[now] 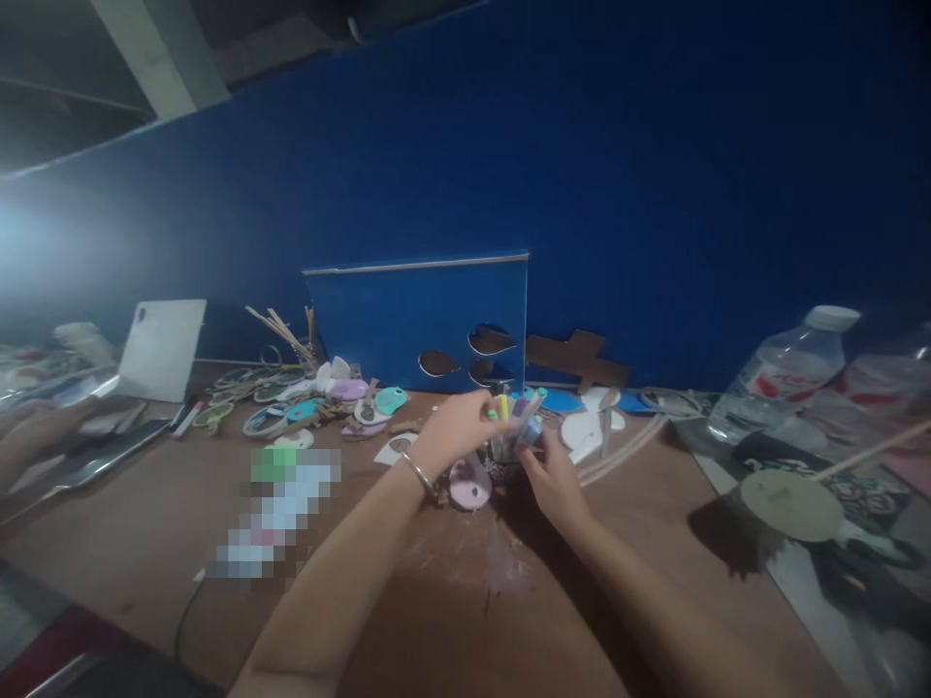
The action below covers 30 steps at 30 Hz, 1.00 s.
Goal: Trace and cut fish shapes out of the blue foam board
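Note:
A tight bundle of capped markers (503, 441) stands upright near the middle of the table, in what looks like a small holder whose base is partly hidden. From the left, my left hand (458, 427), with a bracelet at the wrist, has its curled fingers on the yellow and green markers. On the opposite side my right hand (551, 472) is closed round a light-blue marker (533, 430), its fingertips partly hidden. Just in front of the bundle, below my left hand, lies a pale pink rounded piece (469, 485) with a small dark mark.
Behind stands a blue board (378, 325) with leaf-shaped cutouts. Rounded cut pieces (305, 412) and sticks (280, 330) crowd the left. On the right are a plastic bottle (786, 373) and a round disc (791, 504). Another person's hand (48, 427) is far left; a blurred-out object (283, 514) lies nearer.

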### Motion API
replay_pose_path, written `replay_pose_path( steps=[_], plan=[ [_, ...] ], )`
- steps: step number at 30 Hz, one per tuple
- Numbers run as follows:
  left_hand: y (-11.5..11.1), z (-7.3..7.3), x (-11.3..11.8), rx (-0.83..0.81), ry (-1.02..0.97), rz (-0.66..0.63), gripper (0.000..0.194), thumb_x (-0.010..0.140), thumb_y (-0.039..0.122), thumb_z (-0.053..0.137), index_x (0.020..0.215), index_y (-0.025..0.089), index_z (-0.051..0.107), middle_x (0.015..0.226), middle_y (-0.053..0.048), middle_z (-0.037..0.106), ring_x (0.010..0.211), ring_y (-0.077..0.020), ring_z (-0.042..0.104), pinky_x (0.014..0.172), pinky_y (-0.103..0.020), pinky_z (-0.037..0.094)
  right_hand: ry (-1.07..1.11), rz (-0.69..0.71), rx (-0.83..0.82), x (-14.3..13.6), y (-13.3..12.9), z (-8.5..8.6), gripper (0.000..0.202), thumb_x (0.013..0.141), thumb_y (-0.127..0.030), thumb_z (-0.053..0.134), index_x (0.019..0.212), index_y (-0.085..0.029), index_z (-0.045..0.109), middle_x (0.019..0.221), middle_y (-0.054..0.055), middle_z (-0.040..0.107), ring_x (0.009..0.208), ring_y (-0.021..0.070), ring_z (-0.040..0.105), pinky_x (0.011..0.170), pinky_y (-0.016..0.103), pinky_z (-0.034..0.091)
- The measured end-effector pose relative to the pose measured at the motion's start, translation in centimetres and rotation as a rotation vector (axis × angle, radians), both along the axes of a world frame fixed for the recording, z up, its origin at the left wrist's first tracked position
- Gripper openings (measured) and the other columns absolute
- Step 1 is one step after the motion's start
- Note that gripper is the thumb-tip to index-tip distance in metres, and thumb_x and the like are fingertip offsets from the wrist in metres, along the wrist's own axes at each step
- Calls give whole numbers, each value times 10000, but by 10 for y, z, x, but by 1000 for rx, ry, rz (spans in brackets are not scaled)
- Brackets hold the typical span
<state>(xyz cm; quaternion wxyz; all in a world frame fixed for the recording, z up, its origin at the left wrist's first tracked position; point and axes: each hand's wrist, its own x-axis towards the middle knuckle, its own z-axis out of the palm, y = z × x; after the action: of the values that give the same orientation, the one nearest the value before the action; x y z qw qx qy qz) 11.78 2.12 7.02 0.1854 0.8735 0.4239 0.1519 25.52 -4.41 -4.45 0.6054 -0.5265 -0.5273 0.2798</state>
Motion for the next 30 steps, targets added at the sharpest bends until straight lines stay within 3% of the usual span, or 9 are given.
replay_pose_path(
  steps=[3,5,9,12,16,19,21,26,30],
  plan=[
    [-4,6,0,146,-148,-59,434,839,402,502,1228,213,477,1067,-80,593,833,-179,581,731,-302,463,0,1,4,-1,-1,-1,361,850,-354,484,1181,-209,480,1076,82,614,878,212,623,754,346,504],
    [-4,4,3,212,-131,-173,411,866,308,466,1272,240,454,1184,-78,527,905,-167,568,801,-299,454,-6,0,18,-1,-1,-2,379,847,-358,485,1195,-208,479,1088,85,610,864,211,622,748,348,506],
    [1,-10,8,259,17,-280,291,880,215,411,1085,221,619,1035,-63,603,885,-181,581,820,-293,442,-36,-26,55,-2,1,-5,368,852,-344,463,1186,-194,499,1095,91,607,885,216,606,775,361,492],
    [4,-19,10,258,30,-270,335,864,184,437,1159,258,578,1027,-52,644,929,-206,589,851,-309,431,-49,-32,48,-2,2,-5,354,856,-330,449,1176,-188,499,1094,96,602,888,219,598,775,367,489],
    [-3,-20,12,322,-51,-240,348,888,304,433,1208,209,529,1146,-92,597,1055,-227,534,935,-348,385,-68,-39,53,-2,1,-5,327,860,-317,440,1157,-195,501,1078,88,609,879,219,600,771,366,486],
    [-8,-18,14,466,-148,-183,486,850,446,482,1275,211,470,1314,-126,464,1242,-281,368,1043,-443,259,-100,-42,60,-3,1,-8,325,864,-317,438,1161,-201,500,1087,89,605,876,221,598,743,357,488],
    [-10,-19,16,458,-157,-249,492,856,452,472,1300,243,445,1372,-105,417,1298,-276,306,1070,-456,213,-127,-35,49,-3,0,-10,313,869,-321,435,1151,-202,500,1068,90,608,847,219,600,709,349,490],
    [-6,-26,19,284,-215,-330,310,908,316,392,1096,175,593,1135,-90,624,1191,-197,473,1035,-350,322,-232,-47,44,-2,-1,-11,288,886,-328,414,1121,-196,514,1007,92,625,818,227,595,715,360,478],
    [-7,-29,18,350,-273,-223,329,914,279,348,984,170,650,1285,-92,528,1260,-203,397,1073,-373,278,-332,-76,133,-1,-2,-9,364,896,-337,402,1230,-204,458,1172,112,561,1028,260,535,858,414,431]
  ],
)
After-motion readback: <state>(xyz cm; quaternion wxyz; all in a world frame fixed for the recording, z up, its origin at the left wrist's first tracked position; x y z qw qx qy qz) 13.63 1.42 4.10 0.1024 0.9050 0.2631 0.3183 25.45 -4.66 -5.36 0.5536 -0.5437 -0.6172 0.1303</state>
